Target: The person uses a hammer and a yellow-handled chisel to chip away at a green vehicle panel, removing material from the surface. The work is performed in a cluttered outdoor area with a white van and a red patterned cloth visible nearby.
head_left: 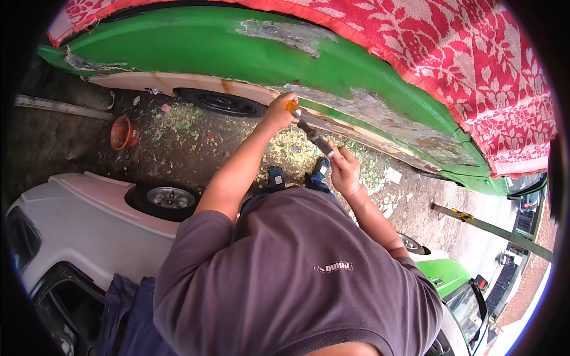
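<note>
My left hand is closed round a tool with a yellow-orange handle, which ends in a metal cap. Its far end is hidden by the hand and the green car body. In my right hand is a dark hammer, its head close to that metal cap. I cannot tell whether the two touch. Both hands are beside the lower side of the green car, where the paint is stripped to bare, grey and rusty patches.
A red patterned cloth covers the car's upper part. Paint chips litter the ground round my feet. An orange-red pot lies at left, near a long bar. Behind me stands a white car; a post rises at right.
</note>
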{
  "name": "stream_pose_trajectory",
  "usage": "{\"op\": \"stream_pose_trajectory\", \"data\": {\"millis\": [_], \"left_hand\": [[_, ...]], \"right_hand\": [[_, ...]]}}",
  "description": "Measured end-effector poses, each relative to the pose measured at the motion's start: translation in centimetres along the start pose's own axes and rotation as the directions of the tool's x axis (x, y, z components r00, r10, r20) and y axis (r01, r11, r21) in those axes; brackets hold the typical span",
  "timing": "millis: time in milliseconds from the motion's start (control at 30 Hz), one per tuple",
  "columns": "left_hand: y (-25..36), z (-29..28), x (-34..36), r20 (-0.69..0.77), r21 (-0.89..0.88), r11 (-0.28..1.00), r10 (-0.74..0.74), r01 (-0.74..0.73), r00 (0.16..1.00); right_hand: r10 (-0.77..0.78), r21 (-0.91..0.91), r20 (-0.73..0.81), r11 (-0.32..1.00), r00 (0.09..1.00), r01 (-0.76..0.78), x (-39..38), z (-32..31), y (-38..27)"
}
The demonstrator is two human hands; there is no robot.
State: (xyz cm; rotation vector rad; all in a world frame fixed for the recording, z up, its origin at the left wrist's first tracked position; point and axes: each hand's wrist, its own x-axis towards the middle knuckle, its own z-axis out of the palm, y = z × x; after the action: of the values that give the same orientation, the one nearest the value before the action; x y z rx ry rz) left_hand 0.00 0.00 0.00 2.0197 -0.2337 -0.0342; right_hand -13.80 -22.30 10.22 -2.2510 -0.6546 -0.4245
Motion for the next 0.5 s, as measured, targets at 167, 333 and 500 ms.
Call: {"op": "stream_pose_trajectory", "data": {"millis": [167,333,500], "left_hand": [[1.4,0.7,-0.1,-0.080,0.000,0.993,0.117,-0.117,0.990],[1.6,0.9,0.3,-0.030,0.044,0.999,-0.001,0.002,1.000],[2.6,1.5,0.9,-0.093,0.011,0.997,-0.069,0.070,0.993]], "right_hand": [[0.061,-0.021,-0.027,0.998,0.998,-0.061,0.6,1.3,0.7],[0.142,0.093,-0.064,0.986,0.988,-0.136,-0.6,-0.6,0.3],[0.220,0.068,-0.153,0.975,0.963,-0.212,0.0,0.0,1.7]]}}
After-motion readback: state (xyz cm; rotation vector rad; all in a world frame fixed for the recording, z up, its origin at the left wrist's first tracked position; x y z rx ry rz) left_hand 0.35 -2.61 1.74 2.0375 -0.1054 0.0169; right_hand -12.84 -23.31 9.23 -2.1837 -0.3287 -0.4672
